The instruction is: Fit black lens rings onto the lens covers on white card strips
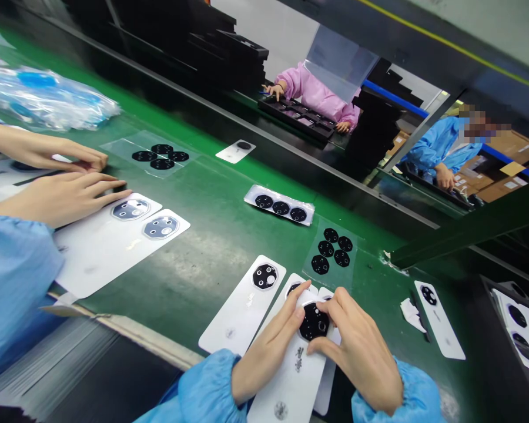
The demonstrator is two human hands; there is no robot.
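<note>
A white phone back panel (286,382) lies tilted in front of me, with dark printed characters and a round mark on it. On its upper part sits a black octagonal camera-lens sticker (314,322). My left hand (273,343) grips the panel's left side, its thumb against the sticker's left edge. My right hand (361,349) is closed around the sticker's right side, thumb below and index finger above. Whether the sticker lies fully flat is hidden by the fingers. Beneath are other white panels (328,385), partly covered. Another panel (242,305) with a black camera sticker lies to the left.
A clear sheet of black stickers (330,249) and a strip of three (280,204) lie beyond. At left, a co-worker's hands (66,194) touch white panels (127,247). A single panel (441,320) and a black tray (489,329) are at right. A metal post (467,229) slants across.
</note>
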